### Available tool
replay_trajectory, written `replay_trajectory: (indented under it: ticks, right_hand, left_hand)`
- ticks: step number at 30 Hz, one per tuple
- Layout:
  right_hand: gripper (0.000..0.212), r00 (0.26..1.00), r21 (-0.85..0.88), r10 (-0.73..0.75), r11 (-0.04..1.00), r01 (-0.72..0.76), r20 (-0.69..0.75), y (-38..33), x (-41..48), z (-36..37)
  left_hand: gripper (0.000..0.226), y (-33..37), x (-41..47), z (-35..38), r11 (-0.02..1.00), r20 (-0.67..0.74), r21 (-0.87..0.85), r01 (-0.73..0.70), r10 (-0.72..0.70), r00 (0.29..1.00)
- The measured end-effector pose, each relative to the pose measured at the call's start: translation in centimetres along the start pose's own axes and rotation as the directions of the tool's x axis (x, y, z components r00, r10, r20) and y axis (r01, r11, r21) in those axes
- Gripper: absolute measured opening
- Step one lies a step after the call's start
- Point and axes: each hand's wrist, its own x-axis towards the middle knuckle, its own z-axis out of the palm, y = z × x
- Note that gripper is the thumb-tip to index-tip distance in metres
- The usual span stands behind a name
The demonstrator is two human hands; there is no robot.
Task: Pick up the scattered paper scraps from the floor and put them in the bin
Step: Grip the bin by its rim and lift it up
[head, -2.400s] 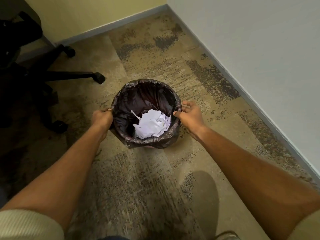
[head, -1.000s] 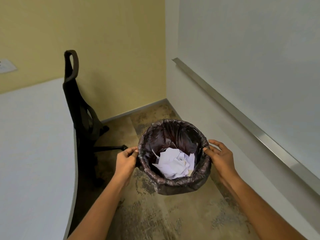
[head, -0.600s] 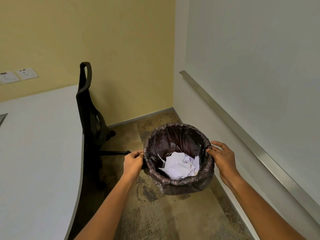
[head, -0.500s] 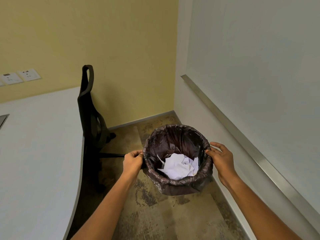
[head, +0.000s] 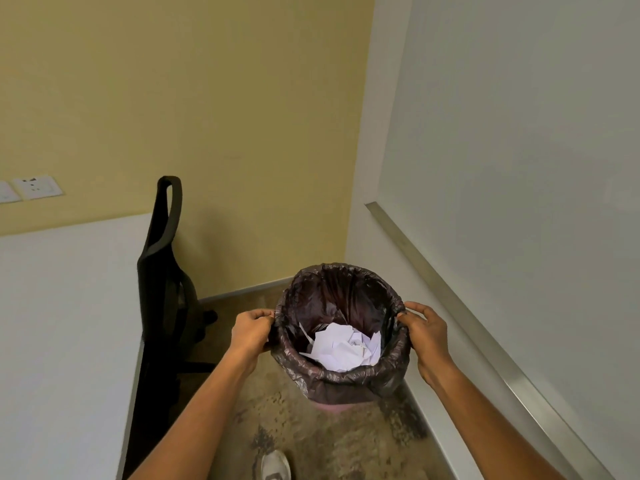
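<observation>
- Between the two outstretched forearms, the bin point(head: 346, 384) is held upright, clear of the carpet point(head: 329, 445).
- A dark crinkled liner point(head: 311, 306) is folded over its rim; a strip of pink base point(head: 337, 407) shows below the liner's lower edge.
- White crumpled scraps point(head: 341, 348) lie piled in the bottom of the bin (no scraps show on the carpet in view).
- The left hand point(head: 251, 332) grips the rim's left edge, fingers curled round the bunched liner.
- The right hand point(head: 427, 332) grips the right edge, thumb on the rim and fingers wrapped down the outside.
- A black chair point(head: 162, 271) stands to the left of the bin, its back beside the edge of a white desk point(head: 62, 323).
- Two sockets point(head: 36, 186) sit on the yellow wall above the desk.
- A metal rail point(head: 485, 334) runs along the white wall on the right.
- The toe of a white shoe point(head: 275, 465) rests on the carpet at the lower edge, below the bin.
</observation>
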Motion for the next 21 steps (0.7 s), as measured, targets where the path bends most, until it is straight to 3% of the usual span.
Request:
replay_trajectory:
  ticks: [8, 21]
  right_hand:
    - [0.028, 0.982, -0.065, 0.062, 0.995, -0.074, -0.177, -1.5, 10.8, 9.7]
    - [0.023, 0.986, -0.043, 0.023, 0.999, -0.03, -0.168, -6.7, 25.8, 21.2]
  left_hand:
    - [0.033, 7.3, 13.7, -1.5, 0.994, 0.219, -0.048, 0.103, -0.09, 0.972]
    - [0.027, 17.3, 30.9, 0.6, 0.997, 0.221, 0.041, 0.07, -0.077, 0.972]
